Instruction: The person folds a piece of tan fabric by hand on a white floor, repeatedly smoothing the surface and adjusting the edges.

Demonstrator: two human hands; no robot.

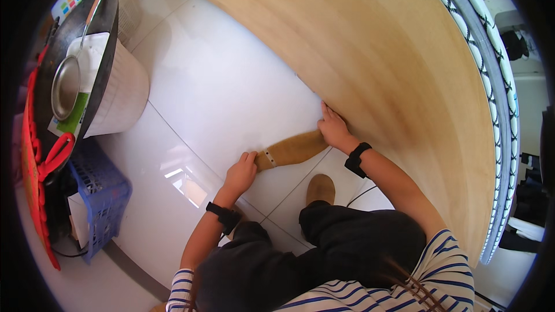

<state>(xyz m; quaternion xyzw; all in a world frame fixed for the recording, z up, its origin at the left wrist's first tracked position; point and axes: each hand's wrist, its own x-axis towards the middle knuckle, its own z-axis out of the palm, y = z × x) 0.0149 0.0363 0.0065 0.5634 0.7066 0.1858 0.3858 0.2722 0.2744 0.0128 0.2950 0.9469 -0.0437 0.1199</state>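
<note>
A mustard-brown knitted piece, which looks like a sock [297,149], lies stretched across the white tiled floor in front of me. A pale band with small dark dots crosses it near its left end. My left hand [243,171] pinches that left end between thumb and fingers. At the other end, beside the foot of the wooden panel, my right hand [333,125] rests on the cloth with its fingers pointing at the panel; whether it grips the cloth is hard to see. Each wrist wears a black strap.
A large wooden panel [368,52] rises along the right. On the left stand a white bin [123,91], a black wok [97,17] with a metal ladle [66,86], a blue plastic basket [104,195] and a red-edged item [37,173]. My brown shoe [321,188] is just below the cloth.
</note>
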